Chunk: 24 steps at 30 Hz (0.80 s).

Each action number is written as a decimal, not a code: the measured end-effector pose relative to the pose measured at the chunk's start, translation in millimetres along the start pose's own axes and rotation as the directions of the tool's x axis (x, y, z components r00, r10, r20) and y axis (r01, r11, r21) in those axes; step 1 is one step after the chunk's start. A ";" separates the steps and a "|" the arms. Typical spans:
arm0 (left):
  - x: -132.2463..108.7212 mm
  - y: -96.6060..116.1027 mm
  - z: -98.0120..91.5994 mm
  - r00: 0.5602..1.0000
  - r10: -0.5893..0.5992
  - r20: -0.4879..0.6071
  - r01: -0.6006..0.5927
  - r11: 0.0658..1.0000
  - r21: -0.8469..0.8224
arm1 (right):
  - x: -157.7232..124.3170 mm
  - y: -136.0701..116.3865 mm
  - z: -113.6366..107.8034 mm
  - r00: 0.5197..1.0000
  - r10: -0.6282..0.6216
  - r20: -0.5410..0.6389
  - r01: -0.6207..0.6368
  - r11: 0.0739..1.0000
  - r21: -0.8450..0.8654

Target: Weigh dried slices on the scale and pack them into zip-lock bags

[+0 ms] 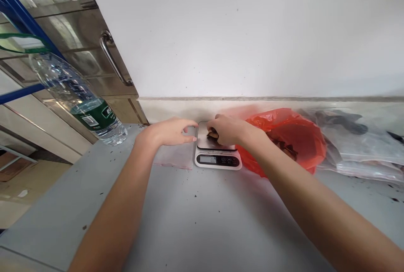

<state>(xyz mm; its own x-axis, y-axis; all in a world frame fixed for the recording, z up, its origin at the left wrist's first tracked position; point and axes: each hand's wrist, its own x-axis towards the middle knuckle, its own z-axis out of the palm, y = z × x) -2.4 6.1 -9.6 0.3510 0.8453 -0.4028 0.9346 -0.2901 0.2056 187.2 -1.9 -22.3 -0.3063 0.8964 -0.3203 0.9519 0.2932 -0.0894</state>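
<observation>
A small digital scale (218, 159) with a metal plate stands near the wall, its display showing what looks like 0.0. Over that plate, my right hand (224, 129) is closed around dark brown dried pieces (212, 134); their exact kind is unclear. My left hand (172, 132) is at the scale's left edge, thumb and fingers apart, holding nothing. Beneath it lies a flat clear plastic bag (175, 156). To the right of the scale, an open red plastic bag (307, 139) contains more of the brown pieces (285, 148), partly behind my right forearm.
A large water bottle (91, 112) with a green label stands at the table's left edge. Clear zip bags (366, 152) with dark contents are stacked at the right. Dark crumbs dot the grey table (202, 230). A white wall (240, 36) rises behind.
</observation>
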 end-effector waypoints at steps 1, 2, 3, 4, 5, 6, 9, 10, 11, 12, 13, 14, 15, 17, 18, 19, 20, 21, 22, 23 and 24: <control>-0.4 0.2 -0.1 1.000 0.009 0.003 -0.009 1.000 -0.001 | 0.3 0.7 1.4 1.000 -0.001 0.007 0.001 1.000 0.007; -0.7 0.4 -0.3 1.000 0.018 0.004 -0.018 1.000 -0.002 | 0.2 1.9 2.4 1.000 -0.003 0.014 0.002 1.000 0.015; -0.9 0.5 -0.4 1.000 0.023 0.004 -0.023 1.000 -0.002 | -0.4 3.3 3.2 1.000 -0.003 0.021 0.002 1.000 0.023; -1.0 0.4 -0.7 1.000 0.023 0.003 -0.023 1.000 -0.002 | -1.5 4.7 3.8 1.000 -0.001 0.027 0.000 0.999 0.035; -1.1 0.1 -1.1 1.000 0.021 0.000 -0.021 1.000 -0.001 | -2.9 6.1 4.0 1.000 0.003 0.030 -0.004 0.999 0.052; -1.4 -0.5 -1.6 1.000 0.018 -0.001 -0.018 1.000 0.000 | -4.6 7.3 3.9 1.000 0.008 0.029 -0.010 0.997 0.075; -4.1 -3.7 -4.9 1.000 0.002 0.012 -0.002 1.000 -0.004 | -10.3 10.4 2.5 1.000 0.009 0.008 -0.011 0.987 0.159; -5.9 -5.2 -6.6 1.000 -0.005 0.021 0.005 1.000 -0.011 | -12.0 11.4 1.7 1.000 0.007 0.001 -0.007 0.983 0.183; -8.0 -7.0 -8.5 1.000 -0.012 0.027 0.013 1.000 -0.019 | -13.6 12.7 0.9 1.000 0.004 -0.001 -0.003 0.980 0.199; -10.3 -9.1 -10.4 0.999 -0.022 0.028 0.022 0.999 -0.025 | -15.1 14.2 0.0 1.000 0.007 0.004 -0.007 0.977 0.214; -12.6 -11.4 -12.2 0.999 -0.031 0.025 0.032 0.999 -0.029 | -16.4 16.0 -0.9 1.000 0.018 0.014 -0.021 0.974 0.225; -14.6 -13.8 -13.9 0.999 -0.042 0.020 0.043 0.999 -0.030 | -17.7 18.0 -1.7 0.999 0.035 0.023 -0.040 0.972 0.233; -16.3 -16.3 -15.2 0.998 -0.055 0.017 0.055 0.998 -0.028 | -18.9 20.1 -2.5 0.998 0.049 0.028 -0.054 0.969 0.239; -18.0 -21.0 -16.8 0.997 -0.072 0.028 0.073 0.997 -0.017 | -21.4 24.2 -4.2 0.999 0.050 0.012 -0.051 0.967 0.250; -18.0 -23.0 -16.9 0.996 -0.077 0.047 0.077 0.997 -0.010 | -22.7 25.9 -5.2 0.999 0.050 -0.007 -0.046 0.966 0.253; -17.6 -24.7 -16.5 0.994 -0.082 0.072 0.082 0.997 -0.002 | -24.0 27.3 -6.3 0.998 0.051 -0.027 -0.042 0.966 0.256; -16.8 -26.0 -15.6 0.991 -0.088 0.102 0.088 0.996 0.007 | -25.2 28.4 -7.5 0.998 0.055 -0.043 -0.042 0.964 0.261; -15.7 -26.9 -14.2 0.986 -0.098 0.135 0.097 0.995 0.012 | -26.2 29.3 -8.6 0.996 0.067 -0.054 -0.050 0.962 0.267; -14.4 -27.4 -12.3 0.980 -0.108 0.166 0.108 0.994 0.014 | -27.1 30.2 -9.6 0.995 0.082 -0.062 -0.062 0.960 0.272; -13.0 -27.6 -10.0 0.974 -0.120 0.192 0.120 0.993 0.011 | -27.6 31.1 -10.4 0.993 0.096 -0.065 -0.074 0.958 0.278; -11.4 -27.5 -7.4 0.969 -0.128 0.210 0.130 0.991 0.004 | -27.7 32.2 -10.9 0.992 0.100 -0.073 -0.076 0.956 0.283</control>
<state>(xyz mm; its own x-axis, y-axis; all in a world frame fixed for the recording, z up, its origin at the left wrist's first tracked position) -32.5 7.8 -4.1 0.2324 0.7623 -0.6041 0.9726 -0.1796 0.1475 226.3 -13.6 -6.0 -0.2096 0.9430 -0.2584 0.9372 0.1184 -0.3280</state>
